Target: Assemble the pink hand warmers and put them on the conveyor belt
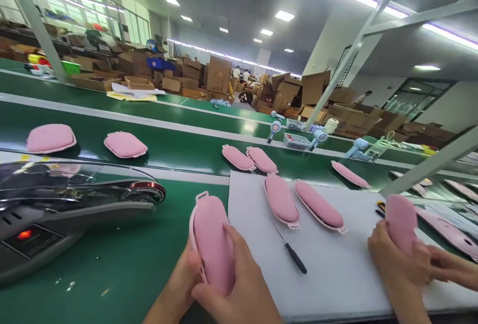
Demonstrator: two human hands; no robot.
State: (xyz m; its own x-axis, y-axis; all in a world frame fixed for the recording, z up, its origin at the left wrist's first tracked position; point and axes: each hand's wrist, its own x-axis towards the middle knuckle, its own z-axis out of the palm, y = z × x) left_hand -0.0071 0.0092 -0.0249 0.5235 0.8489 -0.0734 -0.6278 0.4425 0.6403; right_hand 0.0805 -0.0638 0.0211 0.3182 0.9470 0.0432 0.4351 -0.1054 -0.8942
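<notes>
Both my hands grip one pink oval padded case [212, 244] with a pale plastic rim and a loop at its far end. My left hand [177, 279] is closed on its left edge, the thumb against the rim. My right hand [244, 279] wraps its right side, fingers on the padded top. A dark gap shows along the left edge between padding and rim. To the right, on a white sheet [254, 259], lie a black-handled screwdriver [295, 257] and two similar pink cases [281, 199], [319, 205].
At the right, a co-worker's hands [403, 264] hold another pink piece [401, 222]. A grey machine with a clear cover [74, 209] stands at left. More pink cases [126, 144] lie on the green belt [179, 150]. Small blue fans [274, 130] and a parts tray [296, 141] stand beyond.
</notes>
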